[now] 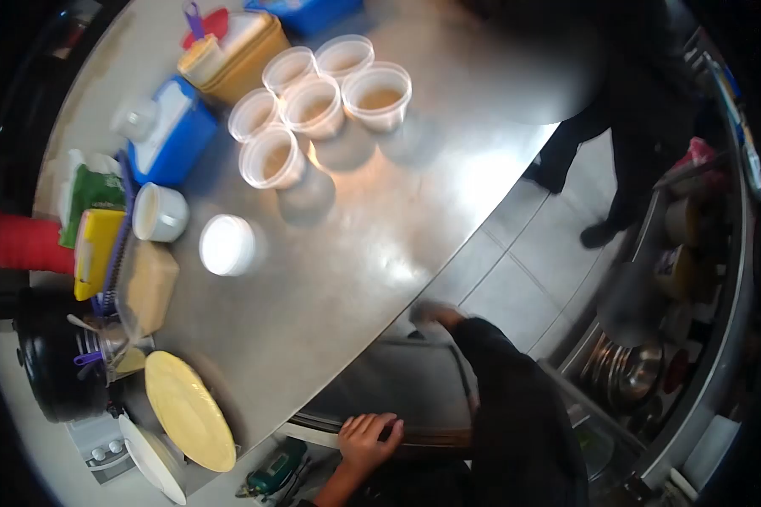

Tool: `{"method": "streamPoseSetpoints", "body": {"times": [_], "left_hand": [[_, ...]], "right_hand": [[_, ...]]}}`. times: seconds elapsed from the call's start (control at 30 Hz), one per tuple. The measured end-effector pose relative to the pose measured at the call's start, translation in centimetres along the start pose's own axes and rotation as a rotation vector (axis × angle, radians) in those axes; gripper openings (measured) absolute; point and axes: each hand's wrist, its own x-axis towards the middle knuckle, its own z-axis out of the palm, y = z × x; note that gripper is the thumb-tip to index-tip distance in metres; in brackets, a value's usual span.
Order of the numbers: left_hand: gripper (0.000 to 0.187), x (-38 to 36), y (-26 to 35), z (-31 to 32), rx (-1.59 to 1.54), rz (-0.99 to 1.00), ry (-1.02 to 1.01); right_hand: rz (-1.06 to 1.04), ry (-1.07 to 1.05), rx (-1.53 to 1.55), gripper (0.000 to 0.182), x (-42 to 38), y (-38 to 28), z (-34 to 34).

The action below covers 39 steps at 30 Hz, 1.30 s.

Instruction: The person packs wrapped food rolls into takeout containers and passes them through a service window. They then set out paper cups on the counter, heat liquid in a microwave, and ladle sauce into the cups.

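My left hand (369,439) is low in the view, below the steel counter's (355,253) front edge. Its fingers are curled in together, with a small dark patch between thumb and fingers that I cannot make out. My right hand (438,314), at the end of a dark sleeve, reaches out just past the counter edge over the floor. Motion smears its fingers. Beneath both hands is a dark, glossy panel (389,384) with a frame. Several clear plastic cups (313,106) with brownish contents stand grouped on the counter, and a white round stack (227,245) sits nearer.
Along the left are a yellow plate (190,414), a white cup (161,213), a blue container (173,131) and a tan box (148,287). A person in dark clothes (600,93) stands at the upper right. Shelving with metal bowls (638,369) lines the right.
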Motion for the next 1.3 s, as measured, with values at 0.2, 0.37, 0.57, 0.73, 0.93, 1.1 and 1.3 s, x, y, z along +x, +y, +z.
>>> {"method": "streamPoseSetpoints", "body": {"times": [0.2, 0.37, 0.57, 0.73, 0.93, 1.1, 1.3], "left_hand": [[0.016, 2.4, 0.5, -1.2, -0.166, -0.122, 0.06], [0.022, 3.2, -0.6, -3.7, -0.205, -0.045, 0.199], [0.019, 0.0, 1.5, -12.8, -0.31, 0.029, 0.366], [0.028, -7.9, -4.8, -19.7, -0.031, -0.337, 0.808], [0.029, -16.3, -17.6, -18.4, -0.057, -1.047, 0.972], [0.033, -16.9, -20.9, -18.8, -0.63, -0.909, 0.887], [0.03, -17.6, -13.6, -21.3, -0.795, -0.759, 0.837]], "right_hand": [[-0.04, -0.188, 0.072, 0.042, -24.3, -4.9, -3.1], [-0.033, 0.166, 1.195, 0.045, -30.8, -9.3, -0.8], [0.11, 0.479, 1.906, 0.049, -25.4, -15.9, 0.7], [-0.136, 0.17, 0.79, 0.039, -24.2, -35.4, 6.3], [-0.438, 0.229, 0.374, 0.031, -16.2, -53.1, 13.1], [-0.676, 0.368, 0.013, 0.019, -9.0, -52.1, 14.8], [-0.551, 0.476, 0.22, 0.022, -17.9, -53.3, 14.2]]}}
